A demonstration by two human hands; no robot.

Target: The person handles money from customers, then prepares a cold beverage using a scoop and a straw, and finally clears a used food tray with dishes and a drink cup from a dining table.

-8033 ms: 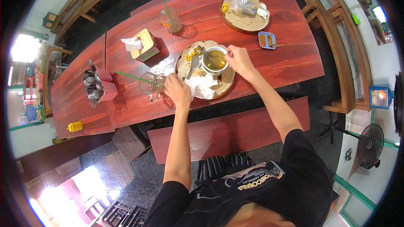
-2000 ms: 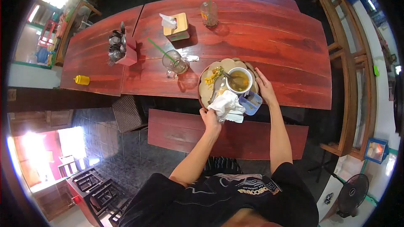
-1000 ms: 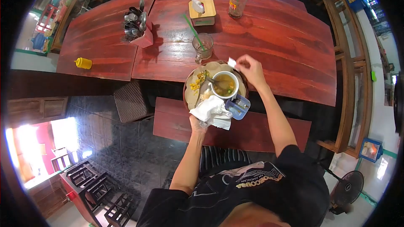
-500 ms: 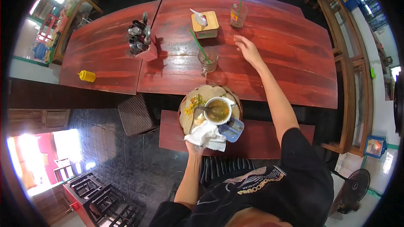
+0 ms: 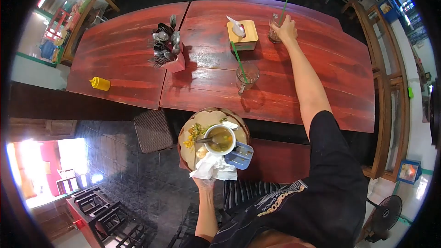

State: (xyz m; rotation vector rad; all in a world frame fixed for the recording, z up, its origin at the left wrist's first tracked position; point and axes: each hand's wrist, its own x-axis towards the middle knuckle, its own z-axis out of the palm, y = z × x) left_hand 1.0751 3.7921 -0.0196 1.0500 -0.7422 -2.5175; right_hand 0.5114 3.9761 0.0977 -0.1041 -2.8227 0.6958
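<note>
My right hand (image 5: 286, 29) reaches over the table, its fingers wrapped around a drinking glass (image 5: 274, 36) with a green straw. With my left hand (image 5: 205, 183) I hold a round, paper-lined plate (image 5: 185, 138) by its near edge; the fingers are partly hidden below it. A white bowl (image 5: 231, 145) of soup with a spoon in it rests on the plate. Around the bowl lie yellow food scraps (image 5: 192, 138), crumpled white tissues (image 5: 212, 167) and a small blue tray (image 5: 240, 156). A glass mug (image 5: 248, 76) with another green straw stands nearer on the table.
The red wooden table (image 5: 317, 78) also bears a tissue box (image 5: 243, 36), a pink holder (image 5: 175, 64) full of cutlery and a yellow squeeze bottle (image 5: 100, 83). A bench (image 5: 275, 158) and a woven stool (image 5: 153, 131) stand on the near side. A fan (image 5: 385, 216) is at right.
My right hand has moved farther across the table and closed around the far glass. The plate in my left hand has shifted left and lower in view.
</note>
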